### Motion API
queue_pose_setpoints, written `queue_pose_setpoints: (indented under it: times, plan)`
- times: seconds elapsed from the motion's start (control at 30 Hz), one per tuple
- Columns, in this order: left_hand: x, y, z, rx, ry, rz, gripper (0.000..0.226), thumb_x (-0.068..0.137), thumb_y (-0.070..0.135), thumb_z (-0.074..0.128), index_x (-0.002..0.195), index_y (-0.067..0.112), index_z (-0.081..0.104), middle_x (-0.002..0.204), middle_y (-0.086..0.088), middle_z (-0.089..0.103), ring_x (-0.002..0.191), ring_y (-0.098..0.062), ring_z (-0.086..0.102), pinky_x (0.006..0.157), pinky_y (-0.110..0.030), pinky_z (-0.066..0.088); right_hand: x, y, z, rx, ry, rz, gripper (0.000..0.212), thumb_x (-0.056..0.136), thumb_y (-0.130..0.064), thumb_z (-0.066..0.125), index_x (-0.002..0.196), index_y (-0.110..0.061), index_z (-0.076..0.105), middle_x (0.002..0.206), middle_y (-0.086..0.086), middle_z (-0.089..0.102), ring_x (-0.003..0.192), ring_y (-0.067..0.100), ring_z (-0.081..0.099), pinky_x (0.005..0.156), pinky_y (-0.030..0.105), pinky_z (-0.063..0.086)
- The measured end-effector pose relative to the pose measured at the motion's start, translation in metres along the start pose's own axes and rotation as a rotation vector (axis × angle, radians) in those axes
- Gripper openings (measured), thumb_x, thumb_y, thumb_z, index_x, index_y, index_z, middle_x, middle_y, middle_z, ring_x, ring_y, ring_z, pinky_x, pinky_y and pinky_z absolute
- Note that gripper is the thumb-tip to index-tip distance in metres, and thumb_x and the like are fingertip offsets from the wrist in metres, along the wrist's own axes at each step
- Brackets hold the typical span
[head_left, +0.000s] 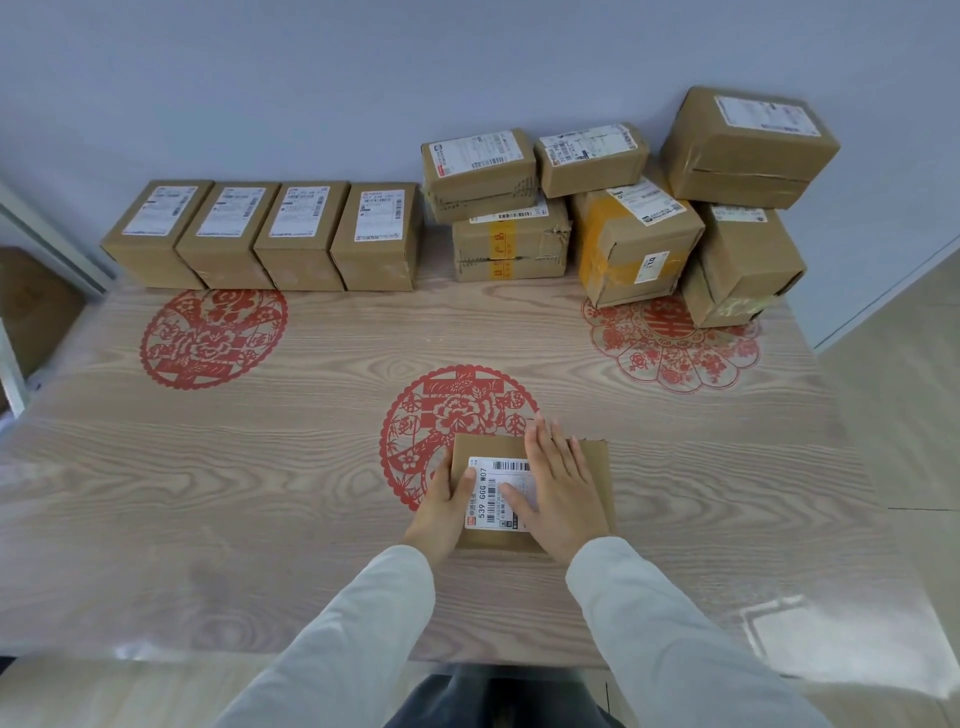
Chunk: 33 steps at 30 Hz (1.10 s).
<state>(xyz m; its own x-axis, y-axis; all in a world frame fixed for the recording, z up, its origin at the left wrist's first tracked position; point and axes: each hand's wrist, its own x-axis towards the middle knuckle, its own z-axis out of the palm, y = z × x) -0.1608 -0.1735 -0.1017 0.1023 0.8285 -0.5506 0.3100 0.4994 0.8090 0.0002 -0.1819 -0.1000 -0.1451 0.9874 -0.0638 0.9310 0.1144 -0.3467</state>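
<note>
Left hand (441, 506) grips the parcel (594, 467); right hand (560, 488) lies flat atop.

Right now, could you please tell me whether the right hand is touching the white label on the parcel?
Touching. The head view shows the right hand lying flat on the parcel and covering the right part of the white label.

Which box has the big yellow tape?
The box in the right-hand pile, standing on the red flower cutout; wide yellow tape wraps its left side. Its left neighbour shows only small yellow strips.
</note>
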Motion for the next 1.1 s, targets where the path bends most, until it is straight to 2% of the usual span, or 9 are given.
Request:
queue_pose_setpoints:
  times: [0.07, 0.13, 0.23, 0.33, 0.4, 0.6, 0.83, 0.97, 1.1]
  plan:
    - [-0.006, 0.003, -0.003, -0.041, 0.005, -0.004, 0.065, 0.098, 0.045, 0.04, 0.152, 0.026, 0.009, 0.138, 0.012, 0.042, 0.124, -0.009, 0.044, 0.112, -0.035, 0.031, -0.006, 0.006, -0.013, 0.261, 0.016, 0.071, 0.093, 0.084, -0.074, 0.025, 0.151, -0.015, -0.003, 0.15, -0.008, -0.02, 0.142, 0.01, -0.019, 0.113, 0.024, -0.017]
    - [-0.008, -0.002, -0.007, -0.103, 0.001, -0.013, 0.067, 0.099, 0.04, 0.043, 0.153, 0.023, 0.007, 0.134, 0.012, 0.039, 0.123, -0.005, 0.037, 0.11, -0.029, 0.026, -0.016, 0.016, -0.024, 0.445, 0.122, 0.195, 0.086, 0.09, -0.054, 0.05, 0.152, -0.019, 0.002, 0.153, -0.011, -0.013, 0.144, 0.006, -0.014, 0.117, 0.028, -0.005]
    - [-0.013, -0.019, -0.012, -0.171, 0.005, -0.017, 0.074, 0.093, 0.044, 0.052, 0.152, 0.025, 0.012, 0.144, 0.01, 0.038, 0.135, -0.011, 0.035, 0.115, -0.033, 0.025, -0.031, 0.034, -0.026, 0.646, 0.179, 0.451, 0.078, 0.091, -0.043, 0.056, 0.152, -0.021, 0.012, 0.16, -0.007, 0.005, 0.146, 0.006, 0.0, 0.119, 0.03, 0.004]
    - [-0.022, -0.029, -0.012, -0.134, -0.03, 0.004, 0.101, 0.072, 0.071, 0.063, 0.152, 0.031, 0.016, 0.147, 0.01, 0.042, 0.136, -0.011, 0.037, 0.116, -0.041, 0.027, -0.035, 0.045, -0.021, 0.85, 0.119, 0.623, 0.076, 0.089, -0.045, 0.058, 0.151, -0.026, 0.019, 0.158, -0.005, 0.019, 0.146, 0.013, 0.014, 0.12, 0.039, 0.013]
    - [-0.029, -0.03, -0.01, -0.117, -0.066, 0.013, 0.106, 0.069, 0.071, 0.065, 0.152, 0.029, 0.013, 0.146, 0.013, 0.041, 0.134, -0.008, 0.038, 0.115, -0.035, 0.027, -0.032, 0.048, -0.019, 0.866, 0.079, 0.62, 0.074, 0.09, -0.045, 0.057, 0.151, -0.028, 0.02, 0.157, -0.005, 0.022, 0.145, 0.014, 0.018, 0.119, 0.04, 0.016]
    - [-0.044, -0.039, 0.004, -0.164, -0.013, 0.015, 0.097, 0.088, 0.038, 0.059, 0.15, 0.023, -0.015, 0.148, 0.012, 0.026, 0.131, -0.002, 0.03, 0.105, -0.021, 0.024, -0.002, 0.057, -0.027, 0.876, 0.057, 0.54, 0.069, 0.092, -0.049, 0.051, 0.151, -0.032, 0.019, 0.158, -0.006, 0.018, 0.146, 0.012, 0.015, 0.119, 0.04, 0.014]
    - [-0.056, -0.051, 0.019, -0.189, 0.066, -0.08, 0.142, 0.054, 0.085, 0.061, 0.141, 0.029, -0.035, 0.161, 0.004, -0.004, 0.147, -0.016, 0.008, 0.12, -0.044, 0.012, 0.013, 0.067, -0.024, 0.872, -0.058, 0.484, 0.056, 0.092, -0.046, 0.052, 0.144, -0.03, 0.038, 0.155, -0.003, 0.029, 0.143, 0.015, 0.024, 0.118, 0.037, 0.019]
    - [-0.065, -0.049, 0.033, -0.236, 0.143, -0.134, 0.126, 0.065, 0.065, 0.058, 0.144, 0.024, -0.03, 0.159, 0.002, -0.018, 0.148, -0.017, -0.005, 0.12, -0.044, 0.007, 0.016, 0.074, -0.023, 0.866, -0.102, 0.432, 0.046, 0.094, -0.039, 0.054, 0.137, -0.026, 0.048, 0.147, -0.003, 0.042, 0.137, 0.014, 0.035, 0.112, 0.027, 0.024]
    - [-0.072, -0.046, 0.059, -0.316, 0.257, -0.183, 0.107, 0.082, 0.052, 0.056, 0.148, 0.024, -0.024, 0.16, 0.003, -0.014, 0.148, -0.017, -0.003, 0.12, -0.04, 0.005, 0.018, 0.086, -0.027, 0.877, -0.159, 0.366, 0.04, 0.094, -0.031, 0.056, 0.132, -0.019, 0.055, 0.14, -0.002, 0.051, 0.13, 0.013, 0.044, 0.11, 0.026, 0.029]
